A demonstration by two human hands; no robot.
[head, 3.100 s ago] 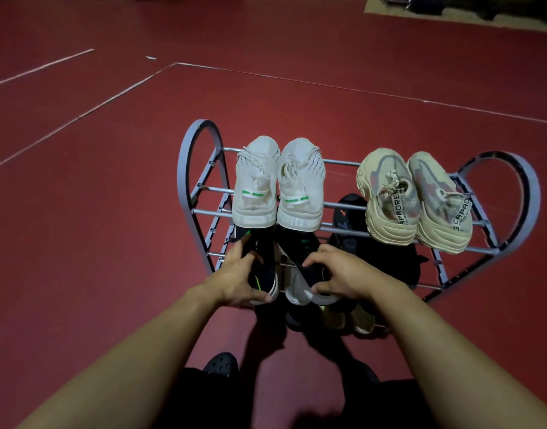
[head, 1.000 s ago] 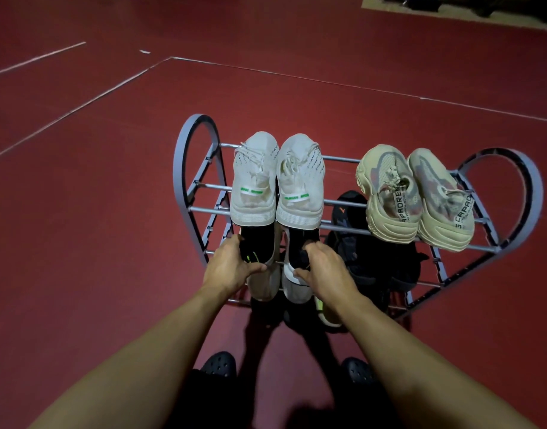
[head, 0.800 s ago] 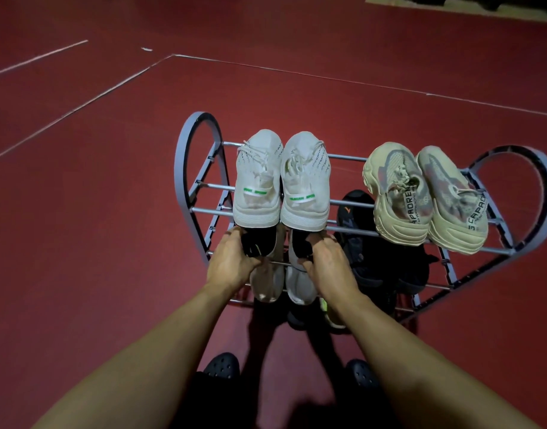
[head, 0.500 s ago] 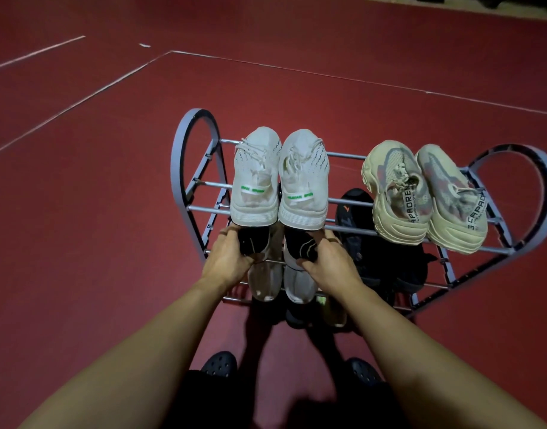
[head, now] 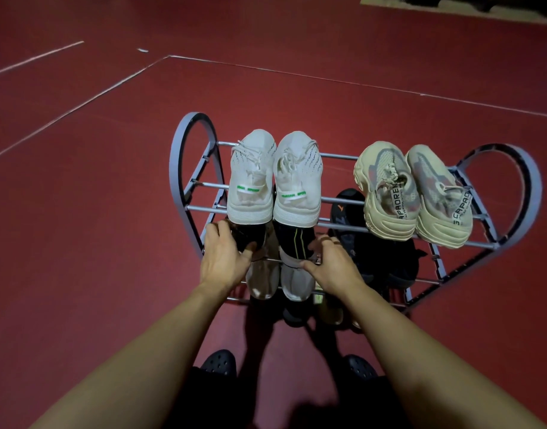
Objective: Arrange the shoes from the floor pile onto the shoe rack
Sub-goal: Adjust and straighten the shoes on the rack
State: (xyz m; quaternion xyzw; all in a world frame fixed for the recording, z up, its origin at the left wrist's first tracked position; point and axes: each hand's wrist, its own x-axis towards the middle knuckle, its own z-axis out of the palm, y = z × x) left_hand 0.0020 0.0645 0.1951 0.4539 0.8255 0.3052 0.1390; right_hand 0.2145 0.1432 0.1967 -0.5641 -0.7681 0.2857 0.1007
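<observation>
A grey metal shoe rack point(head: 185, 168) stands on the red floor. Its top tier carries a white pair with green labels point(head: 250, 181) and a beige pair point(head: 386, 196). On the lower tier, under the white pair, sit two black shoes with pale soles, heels toward me. My left hand point(head: 225, 258) grips the heel collar of the left one point(head: 262, 280). My right hand point(head: 331, 261) holds the heel of the right one point(head: 293, 243), which has a green stripe. Their toes are hidden beneath the white pair.
A black pair point(head: 374, 258) fills the lower tier to the right of my hands. A dark shoe point(head: 293, 317) and a yellowish one point(head: 331, 311) lie on the floor at the rack's front. My feet in dark clogs point(head: 219, 362) stand just behind.
Both hands have slid the black pair forward and deeper onto the lower tier, beneath the white pair. My grip on the heels stays.
</observation>
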